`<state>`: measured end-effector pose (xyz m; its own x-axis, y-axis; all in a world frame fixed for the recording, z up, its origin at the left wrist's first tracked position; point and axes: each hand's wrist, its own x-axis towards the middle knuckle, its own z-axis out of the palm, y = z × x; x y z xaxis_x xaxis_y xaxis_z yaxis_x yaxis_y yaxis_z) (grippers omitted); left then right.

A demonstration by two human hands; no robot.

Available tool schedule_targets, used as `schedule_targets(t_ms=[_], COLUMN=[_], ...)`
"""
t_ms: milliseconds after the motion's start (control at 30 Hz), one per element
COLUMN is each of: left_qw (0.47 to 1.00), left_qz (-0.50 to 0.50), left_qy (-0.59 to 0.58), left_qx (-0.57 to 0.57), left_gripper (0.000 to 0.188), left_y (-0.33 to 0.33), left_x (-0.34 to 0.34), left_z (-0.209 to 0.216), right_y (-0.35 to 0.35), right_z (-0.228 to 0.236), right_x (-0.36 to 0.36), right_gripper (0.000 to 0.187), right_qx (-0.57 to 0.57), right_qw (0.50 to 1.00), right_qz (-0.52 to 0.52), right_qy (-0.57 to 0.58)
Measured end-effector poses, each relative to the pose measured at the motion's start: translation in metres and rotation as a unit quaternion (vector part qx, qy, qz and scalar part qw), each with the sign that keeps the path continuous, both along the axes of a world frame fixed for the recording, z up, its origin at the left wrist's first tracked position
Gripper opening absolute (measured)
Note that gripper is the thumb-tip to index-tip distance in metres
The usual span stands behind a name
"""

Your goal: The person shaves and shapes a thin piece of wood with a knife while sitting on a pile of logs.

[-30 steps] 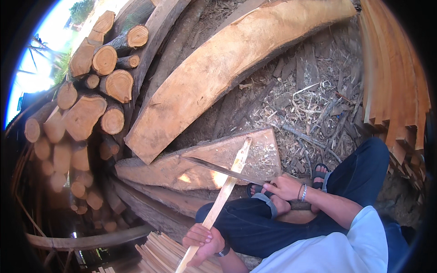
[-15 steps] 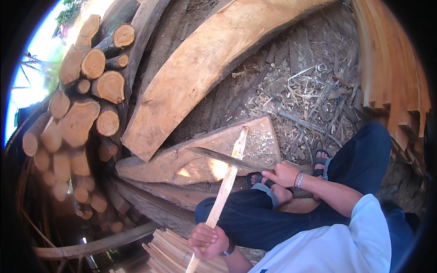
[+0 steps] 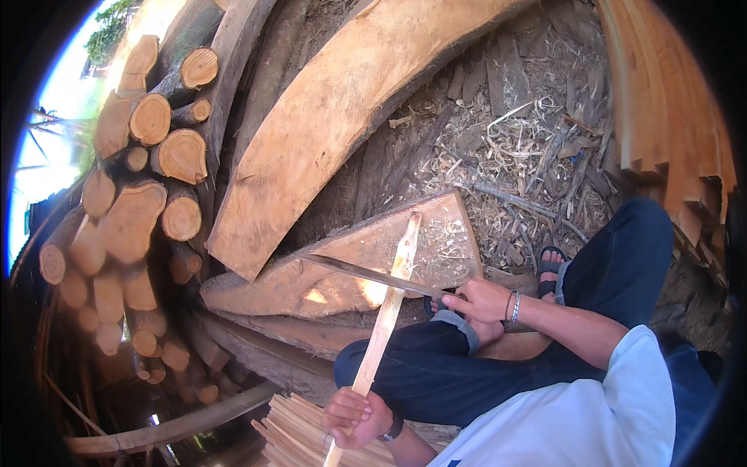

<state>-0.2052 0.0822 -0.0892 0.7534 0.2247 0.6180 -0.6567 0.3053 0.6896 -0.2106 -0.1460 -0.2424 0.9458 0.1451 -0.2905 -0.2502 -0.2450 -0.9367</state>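
From here I see the left hand, fingers closed low round the pale stick; right of it, the right hand firmly clasps a knife crossing it.

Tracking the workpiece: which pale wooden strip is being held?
The long strip crossed by the blade, clasped in the left hand; the other strips lie piled nearby.

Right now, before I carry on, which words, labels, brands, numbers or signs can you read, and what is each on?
No readable text in view.
Long blade in the right hand: no lettering visible.
Pale wooden strip in the left hand: no writing visible.
White shirt: a small dark blue patch, cut off by the picture's lower edge; too little shows to tell whether it is print.
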Motion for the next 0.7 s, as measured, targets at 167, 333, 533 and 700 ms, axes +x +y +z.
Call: schedule_targets(t_ms=[167, 333, 533, 700], left_qw=[1.0, 1.0, 0.999, 0.999], left_qz=[-0.024, 0.0, -0.035, -0.03], left_qy=[-0.012, 0.006, -0.008, -0.008], left_qx=[0.012, -0.011, 0.035, 0.035], left_gripper=[0.037, 0.037, 0.037, 0.037], left_y=[-0.002, -0.001, -0.003, 0.0], left_x=[0.002, 0.0, -0.001, -0.002], left_z=[0.002, 0.002, 0.004, 0.001], right_y=[0.002, 0.005, -0.001, -0.003], right_z=[-0.015, 0.002, -0.012, 0.013], right_x=[-0.004, -0.003, -0.003, -0.003], right_gripper=[0.07, 0.068, 0.069, 0.07], right_qx=[-0.011, -0.054, -0.006, -0.055], right_qw=[1.0, 0.998, 1.0, 0.997], right_qz=[0.005, 0.025, -0.009, 0.046], right_qy=[-0.012, -0.03, 0.006, -0.028])
